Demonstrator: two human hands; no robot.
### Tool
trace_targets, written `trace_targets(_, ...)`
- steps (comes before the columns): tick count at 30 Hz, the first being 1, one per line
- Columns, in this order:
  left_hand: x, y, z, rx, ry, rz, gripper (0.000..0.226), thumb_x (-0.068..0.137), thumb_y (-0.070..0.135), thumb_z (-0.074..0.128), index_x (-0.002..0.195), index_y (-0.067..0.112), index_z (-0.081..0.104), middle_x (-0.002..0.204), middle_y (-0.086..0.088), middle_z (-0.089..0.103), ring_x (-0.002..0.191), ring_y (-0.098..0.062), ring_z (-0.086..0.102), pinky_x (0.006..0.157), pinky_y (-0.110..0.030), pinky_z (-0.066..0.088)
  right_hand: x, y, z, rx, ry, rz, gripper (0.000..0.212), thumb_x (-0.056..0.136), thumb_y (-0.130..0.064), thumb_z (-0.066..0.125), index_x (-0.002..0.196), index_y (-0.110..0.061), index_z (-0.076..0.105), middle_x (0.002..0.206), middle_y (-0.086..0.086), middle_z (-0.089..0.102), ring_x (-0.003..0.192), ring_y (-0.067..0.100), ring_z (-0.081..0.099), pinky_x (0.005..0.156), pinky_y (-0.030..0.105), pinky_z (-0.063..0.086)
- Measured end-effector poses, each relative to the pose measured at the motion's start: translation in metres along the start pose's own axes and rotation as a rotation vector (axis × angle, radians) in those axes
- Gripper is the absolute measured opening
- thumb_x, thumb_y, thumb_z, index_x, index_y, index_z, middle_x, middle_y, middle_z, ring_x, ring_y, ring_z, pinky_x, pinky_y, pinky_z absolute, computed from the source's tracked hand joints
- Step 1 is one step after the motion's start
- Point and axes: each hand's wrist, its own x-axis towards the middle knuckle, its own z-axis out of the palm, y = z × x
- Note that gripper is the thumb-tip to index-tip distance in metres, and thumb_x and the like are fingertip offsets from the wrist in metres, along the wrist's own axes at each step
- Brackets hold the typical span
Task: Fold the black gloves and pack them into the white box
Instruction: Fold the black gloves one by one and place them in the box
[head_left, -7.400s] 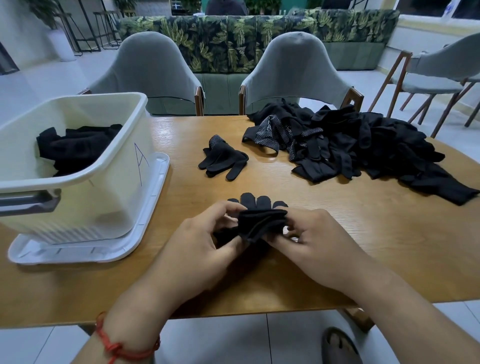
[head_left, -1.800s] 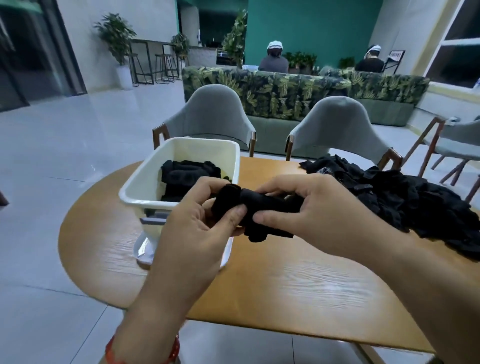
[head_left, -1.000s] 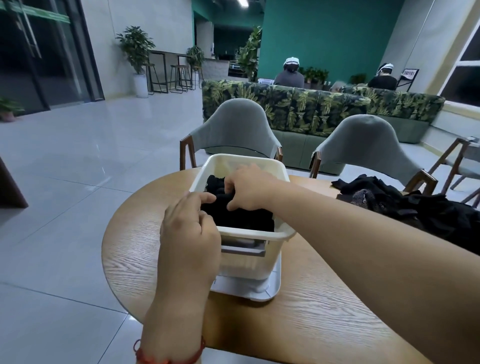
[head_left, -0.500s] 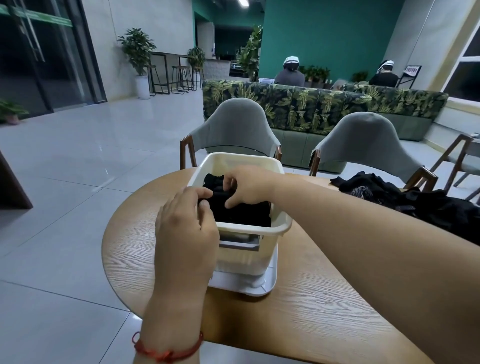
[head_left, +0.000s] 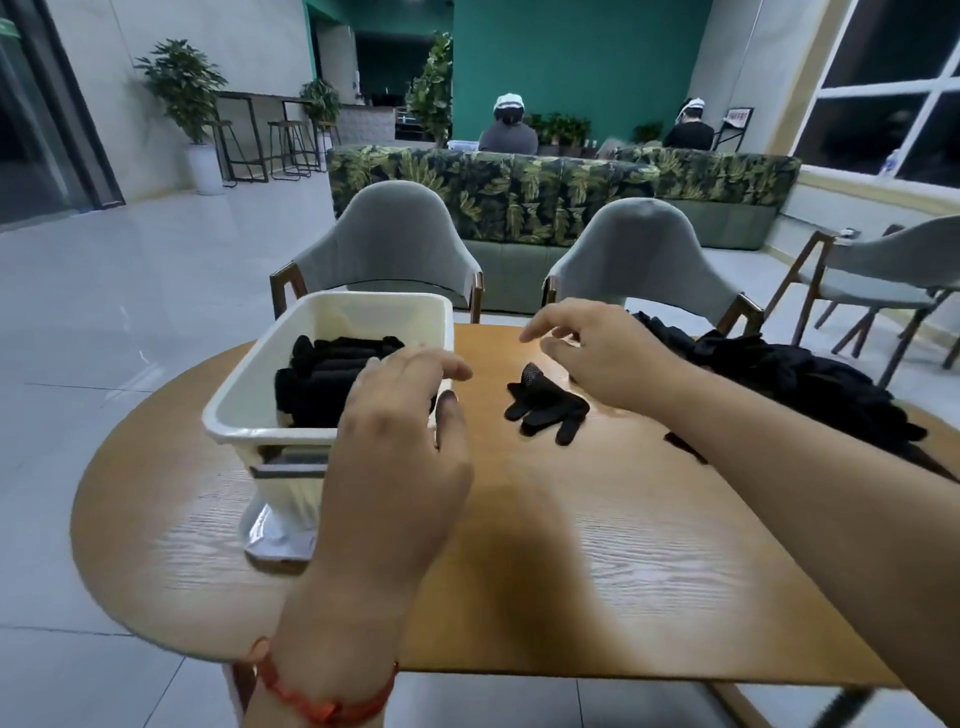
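Folded black gloves (head_left: 332, 371) stacked inside the white box (head_left: 374, 319), on the left of the table (head_left: 597, 545). Just right of the box, flat on the wood: loose gloves (head_left: 545, 405); farther right, a heap of gloves (head_left: 789, 379). Over the box's near right corner, left hand (head_left: 400, 447), fingers relaxed, holding nothing. Above the loose gloves, right hand (head_left: 597, 353), fingers slack, likewise empty.

Glove pile (head_left: 810, 374) — partly hidden, box (head_left: 244, 400) corner behind left hand (head_left: 400, 447)
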Motion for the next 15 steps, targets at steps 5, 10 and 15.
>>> trace_targets(5, -0.006, 0.025, 0.033, -0.001, -0.085, 0.043, 0.033, 0.096, -0.002, 0.061, 0.116, 0.022, 0.072, 0.123, 0.012, 0.068, 0.131, -0.007, 0.057, 0.112, -0.032, 0.047, -0.031, 0.072, 0.011, 0.031, 0.046, 0.159, 0.028, 0.104, -0.017, 0.059, 0.111, -0.037, 0.077, 0.113, -0.015, 0.07, 0.105, 0.01, 0.063, 0.097, 0.038, 0.053)
trace_targets(10, -0.009, 0.033, 0.071, -0.017, -0.204, 0.021, 0.037, 0.095, -0.003, 0.061, 0.115, 0.026, 0.073, 0.12, 0.02, 0.065, 0.121, -0.002, 0.059, 0.101, -0.02, 0.048, -0.06, 0.134, 0.033, -0.052, 0.054, 0.252, 0.031, 0.102, -0.017, 0.058, 0.119, -0.039, 0.073, 0.129, -0.011, 0.064, 0.122, 0.016, 0.054, 0.105, 0.04, 0.047)
trace_targets(15, -0.018, 0.02, 0.105, 0.024, -0.313, 0.007, 0.036, 0.098, 0.002, 0.06, 0.115, 0.031, 0.072, 0.125, 0.024, 0.064, 0.128, 0.001, 0.055, 0.106, -0.023, 0.046, -0.065, 0.171, 0.036, -0.354, 0.091, 0.353, 0.047, 0.102, -0.024, 0.053, 0.143, -0.044, 0.061, 0.164, -0.004, 0.041, 0.155, 0.025, 0.023, 0.123, 0.047, 0.031)
